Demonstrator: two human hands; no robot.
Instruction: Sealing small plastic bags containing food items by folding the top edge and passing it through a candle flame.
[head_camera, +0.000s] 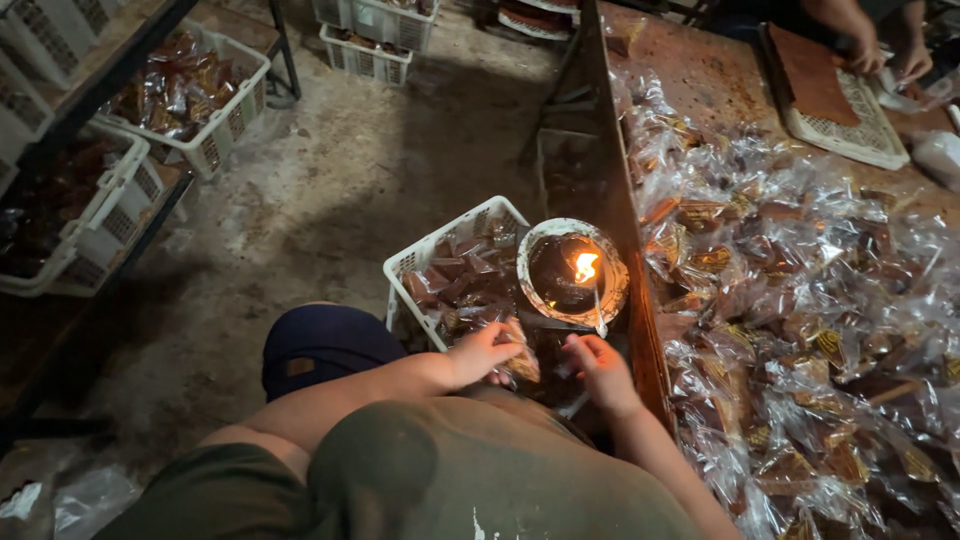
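Sealed: our basket (405, 268) part-filled. Left hand (480, 355) pinched a packet (519, 362) beside the flame (585, 266); right hand (600, 365), grip unclear. Unsealed packets (800, 330) covered the surface (700, 70).

**Hidden and cut off**

The left hand (480, 355) covers part of a wrapped packet (520, 362); its contents are unclear. At twelve o'clock, crates (368, 48) run off the top edge. At one o'clock, a co-worker's hands (885, 55) are cropped at the forearms. The tabletop (690, 75) runs off the right edge.
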